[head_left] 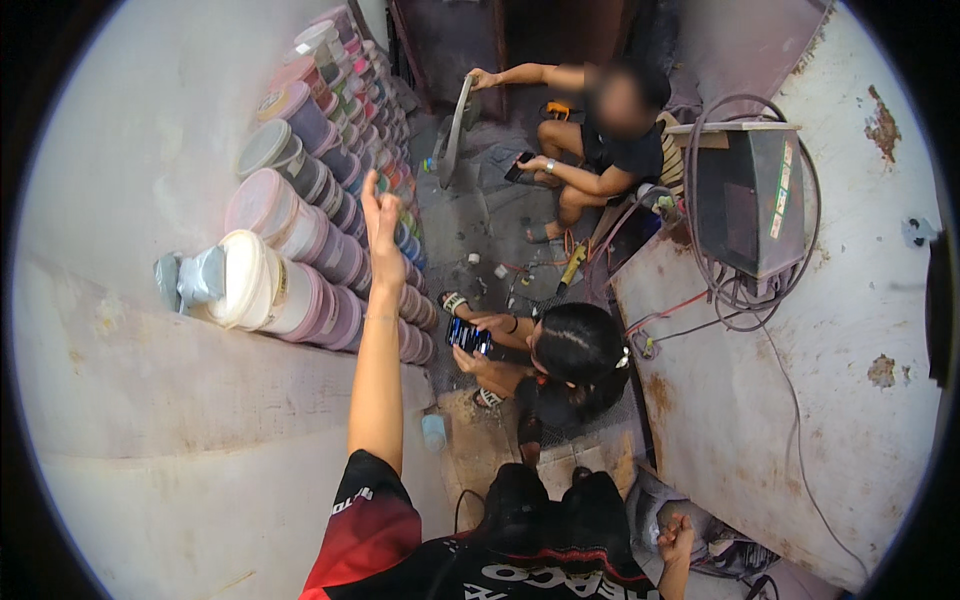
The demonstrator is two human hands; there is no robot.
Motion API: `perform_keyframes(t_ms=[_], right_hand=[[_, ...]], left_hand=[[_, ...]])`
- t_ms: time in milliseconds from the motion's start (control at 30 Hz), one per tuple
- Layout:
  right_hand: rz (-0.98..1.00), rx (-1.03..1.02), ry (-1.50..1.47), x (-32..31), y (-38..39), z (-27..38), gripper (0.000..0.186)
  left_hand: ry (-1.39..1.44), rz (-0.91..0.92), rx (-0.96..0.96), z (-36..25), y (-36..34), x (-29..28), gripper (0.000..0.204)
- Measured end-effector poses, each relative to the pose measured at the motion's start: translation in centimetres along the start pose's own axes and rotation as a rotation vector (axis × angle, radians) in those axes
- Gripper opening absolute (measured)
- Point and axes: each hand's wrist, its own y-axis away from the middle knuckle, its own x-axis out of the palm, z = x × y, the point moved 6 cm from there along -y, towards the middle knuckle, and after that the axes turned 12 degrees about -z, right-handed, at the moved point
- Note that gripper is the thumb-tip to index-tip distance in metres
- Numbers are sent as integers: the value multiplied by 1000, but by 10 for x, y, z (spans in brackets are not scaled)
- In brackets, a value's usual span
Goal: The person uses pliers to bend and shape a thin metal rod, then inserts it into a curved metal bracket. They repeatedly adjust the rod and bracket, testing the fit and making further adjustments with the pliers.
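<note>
Stacked buckets [318, 235]: standing near left hand [385, 238], fingers apart. Risking toppling if bumped; not making out closure of right hand [676, 540].

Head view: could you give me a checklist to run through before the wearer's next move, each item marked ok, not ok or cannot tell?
1. Left hand free: ok; it is raised and open, with nothing visible in it.
2. Left hand apart from the stacked tubs: cannot tell; it overlaps them in this view.
3. Right hand free: cannot tell; its fingers are partly curled, though no object shows.
4. Space just ahead clear of people: not ok; a person sits low there, holding a phone.
5. Floor clear of tools: not ok; a yellow tool lies there.
</note>
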Motion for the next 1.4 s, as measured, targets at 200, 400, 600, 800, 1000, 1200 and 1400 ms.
perform_keyframes(t_ms=[200,400,600,800,1000,1200,1400], right_hand=[[-32,25,-97,-20,3,-17,39],[-131,-44,-164,-69,24,-30,41],[-94,-61,-228,-47,56,-23,37],[140,29,-58,-4,55,-6,33],[313,-270,239,92,119,56,24],[715,-536,678,193,193,87,24],[1286,-942,623,302,327,83,16]], left_hand=[[-301,-75,62,32,-85,69,103],[-471,177,-4,-24,-146,215,146],[-441,252,-207,-23,-142,266,111],[-436,169,-36,-57,-145,229,108],[36,266,-322,-168,-77,104,31],[68,140,-163,-308,45,-17,34],[480,-100,-111,-402,199,-80,65]])
